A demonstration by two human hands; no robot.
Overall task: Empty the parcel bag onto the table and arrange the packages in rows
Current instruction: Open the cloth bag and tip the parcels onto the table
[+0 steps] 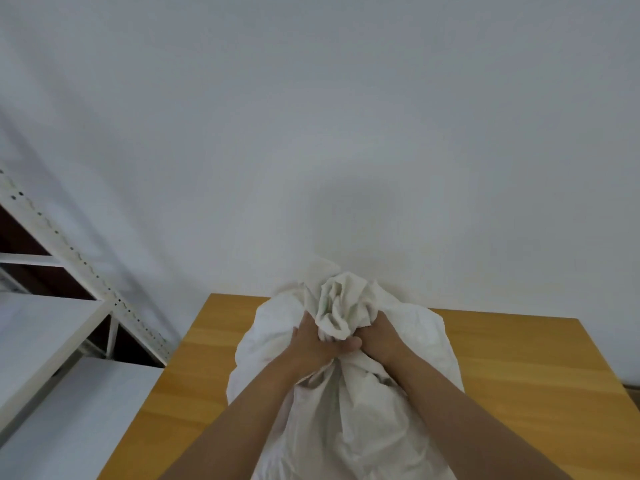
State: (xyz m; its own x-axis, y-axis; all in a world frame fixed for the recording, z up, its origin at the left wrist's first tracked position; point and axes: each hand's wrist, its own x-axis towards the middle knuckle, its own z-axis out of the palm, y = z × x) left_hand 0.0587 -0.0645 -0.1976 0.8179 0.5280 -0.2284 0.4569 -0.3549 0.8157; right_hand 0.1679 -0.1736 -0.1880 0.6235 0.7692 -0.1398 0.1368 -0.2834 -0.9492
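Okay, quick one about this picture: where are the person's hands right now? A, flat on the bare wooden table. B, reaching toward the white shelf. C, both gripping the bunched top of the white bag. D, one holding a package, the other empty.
C: the left hand and right hand both clutch the gathered neck of the white bag, which sits on the wooden table.

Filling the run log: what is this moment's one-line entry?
stage: bag unopened | both hands grip gathered neck of white parcel bag | bag on wooden table | packages: none visible

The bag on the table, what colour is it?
Plain white, no pattern; the bag shows best in the head view.
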